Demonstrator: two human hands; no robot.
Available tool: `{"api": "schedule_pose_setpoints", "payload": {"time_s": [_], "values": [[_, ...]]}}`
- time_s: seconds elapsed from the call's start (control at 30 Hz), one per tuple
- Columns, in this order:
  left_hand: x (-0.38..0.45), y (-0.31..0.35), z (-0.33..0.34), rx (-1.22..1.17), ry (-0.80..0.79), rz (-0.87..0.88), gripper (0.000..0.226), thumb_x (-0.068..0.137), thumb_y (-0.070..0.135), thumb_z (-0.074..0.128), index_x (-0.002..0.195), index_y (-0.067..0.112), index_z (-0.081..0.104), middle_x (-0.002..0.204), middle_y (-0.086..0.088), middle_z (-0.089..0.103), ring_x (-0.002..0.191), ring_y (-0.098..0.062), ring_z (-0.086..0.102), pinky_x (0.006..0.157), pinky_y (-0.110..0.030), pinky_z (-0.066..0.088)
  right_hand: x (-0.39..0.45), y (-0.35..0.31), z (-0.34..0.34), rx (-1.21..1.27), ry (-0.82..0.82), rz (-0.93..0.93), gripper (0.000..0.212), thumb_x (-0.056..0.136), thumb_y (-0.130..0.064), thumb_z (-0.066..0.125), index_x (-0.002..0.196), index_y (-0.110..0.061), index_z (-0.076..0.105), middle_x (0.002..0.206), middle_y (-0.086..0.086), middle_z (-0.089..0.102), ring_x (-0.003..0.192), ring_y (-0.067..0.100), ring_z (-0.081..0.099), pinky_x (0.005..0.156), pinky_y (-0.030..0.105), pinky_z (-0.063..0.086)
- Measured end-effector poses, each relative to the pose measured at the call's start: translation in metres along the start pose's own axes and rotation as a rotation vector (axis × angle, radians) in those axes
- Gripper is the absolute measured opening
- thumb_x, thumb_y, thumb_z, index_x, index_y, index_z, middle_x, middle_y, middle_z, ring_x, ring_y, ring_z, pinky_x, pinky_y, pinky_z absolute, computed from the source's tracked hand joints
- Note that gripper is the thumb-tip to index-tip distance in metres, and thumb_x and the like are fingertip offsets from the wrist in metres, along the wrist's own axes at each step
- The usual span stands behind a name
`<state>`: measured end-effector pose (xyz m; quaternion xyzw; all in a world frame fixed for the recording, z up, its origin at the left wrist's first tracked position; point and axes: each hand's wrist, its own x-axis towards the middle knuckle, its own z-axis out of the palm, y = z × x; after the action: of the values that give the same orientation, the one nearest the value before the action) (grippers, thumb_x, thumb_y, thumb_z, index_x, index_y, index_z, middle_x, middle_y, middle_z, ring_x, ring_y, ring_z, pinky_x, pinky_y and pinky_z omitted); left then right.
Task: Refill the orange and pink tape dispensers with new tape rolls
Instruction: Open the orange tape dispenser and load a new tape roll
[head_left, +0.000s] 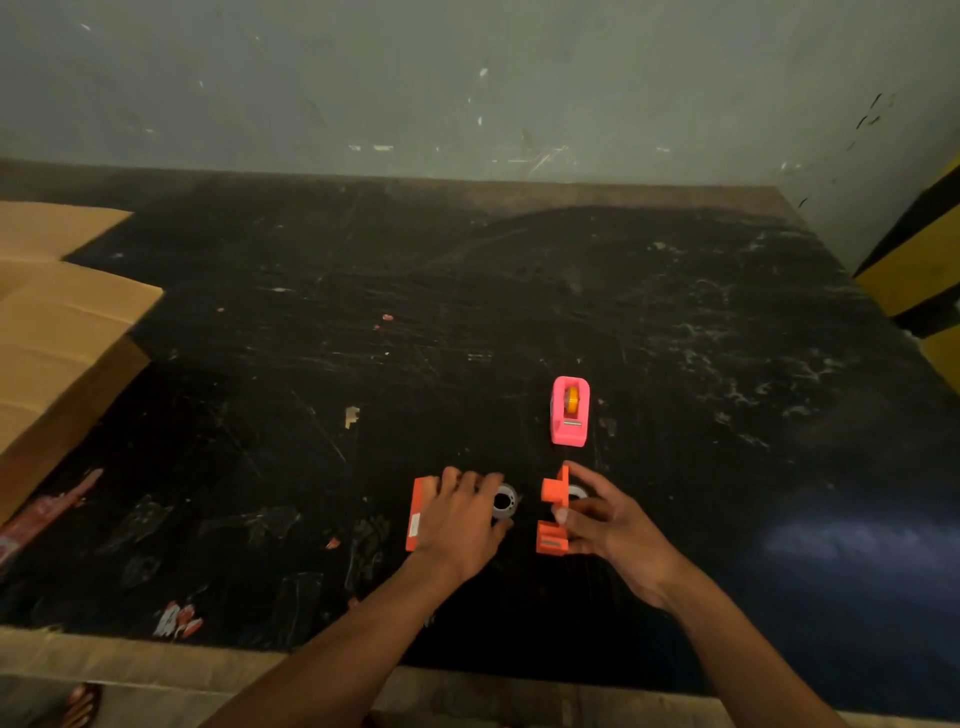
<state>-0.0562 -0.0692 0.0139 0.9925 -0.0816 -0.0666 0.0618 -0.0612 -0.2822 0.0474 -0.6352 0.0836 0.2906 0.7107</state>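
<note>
Right hand has the orange dispenser piece pinched between thumb and fingers, propped on edge on the black table, and a pale roll peeks out just behind it. Left hand lies palm down, fingers loosely spread across a flat orange part, fingertips touching a clear tape roll; whether it actually grips either one, I cannot tell. The danger looks like this: the dispenser is in two pieces, so a light pinch could tip the upright half, and a nudged roll could roll away across this scuffed top. Light is dim, and clear tape on black is hard to read, so threading it the wrong way is a real risk. Farther out, the pink dispenser stands upright and untouched, with an amber roll seated inside. A cardboard box sits far left.
</note>
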Motion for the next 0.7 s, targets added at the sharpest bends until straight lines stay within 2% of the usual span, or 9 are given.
{"api": "schedule_pose_setpoints", "payload": {"time_s": [0.2, 0.33, 0.4, 0.5, 0.6, 0.7], "values": [[0.013, 0.003, 0.003, -0.055, -0.037, -0.009, 0.046, 0.091, 0.046, 0.058, 0.133, 0.028, 0.05, 0.132, -0.004, 0.06, 0.121, -0.027, 0.05, 0.098, -0.045, 0.037, -0.002, 0.0, 0.001, -0.008, 0.0, -0.002, 0.066, 0.089, -0.002, 0.066, 0.14, -0.038, 0.044, 0.13, 0.013, 0.056, 0.102, 0.026, 0.072, 0.088, 0.046, 0.059], [0.01, -0.002, 0.003, -0.433, -0.128, 0.08, 0.051, 0.091, 0.034, 0.064, 0.139, 0.03, 0.049, 0.134, 0.003, 0.046, 0.121, -0.018, 0.051, 0.105, -0.035, 0.043, -0.003, 0.003, 0.001, -0.073, 0.006, -0.04, 0.065, 0.089, -0.003, 0.066, 0.139, -0.04, 0.045, 0.128, 0.012, 0.058, 0.102, 0.023, 0.072, 0.084, 0.04, 0.061], [0.006, -0.006, -0.001, -0.57, -0.2, 0.123, 0.055, 0.089, 0.029, 0.067, 0.14, 0.031, 0.049, 0.13, 0.008, 0.042, 0.118, -0.012, 0.052, 0.106, -0.033, 0.045, -0.003, 0.003, 0.003, -0.133, 0.014, -0.074, 0.065, 0.089, -0.006, 0.067, 0.139, -0.04, 0.045, 0.125, 0.012, 0.061, 0.103, 0.023, 0.071, 0.086, 0.042, 0.06], [0.002, -0.009, -0.013, -0.642, -0.193, 0.191, 0.065, 0.085, 0.026, 0.072, 0.143, 0.033, 0.045, 0.129, 0.01, 0.05, 0.116, -0.008, 0.054, 0.099, -0.032, 0.05, -0.003, 0.0, 0.006, -0.212, 0.002, -0.135, 0.065, 0.09, -0.007, 0.068, 0.141, -0.039, 0.043, 0.122, 0.013, 0.063, 0.105, 0.023, 0.069, 0.088, 0.044, 0.059], [0.0, -0.008, -0.031, -0.823, -0.24, 0.175, 0.072, 0.084, 0.028, 0.075, 0.143, 0.039, 0.036, 0.121, 0.014, 0.061, 0.112, -0.004, 0.059, 0.091, -0.026, 0.052, -0.005, -0.003, 0.008, -0.278, -0.054, -0.143, 0.065, 0.09, -0.009, 0.068, 0.141, -0.039, 0.043, 0.124, 0.01, 0.063, 0.107, 0.021, 0.069, 0.089, 0.042, 0.059], [-0.003, -0.009, -0.043, -1.036, -0.239, 0.078, 0.064, 0.083, 0.019, 0.077, 0.134, 0.036, 0.043, 0.117, 0.006, 0.066, 0.111, -0.006, 0.064, 0.097, -0.029, 0.053, -0.006, -0.005, 0.009, -0.282, -0.119, -0.14, 0.064, 0.089, -0.011, 0.069, 0.139, -0.042, 0.044, 0.124, 0.007, 0.063, 0.107, 0.019, 0.069, 0.087, 0.037, 0.059]]}}
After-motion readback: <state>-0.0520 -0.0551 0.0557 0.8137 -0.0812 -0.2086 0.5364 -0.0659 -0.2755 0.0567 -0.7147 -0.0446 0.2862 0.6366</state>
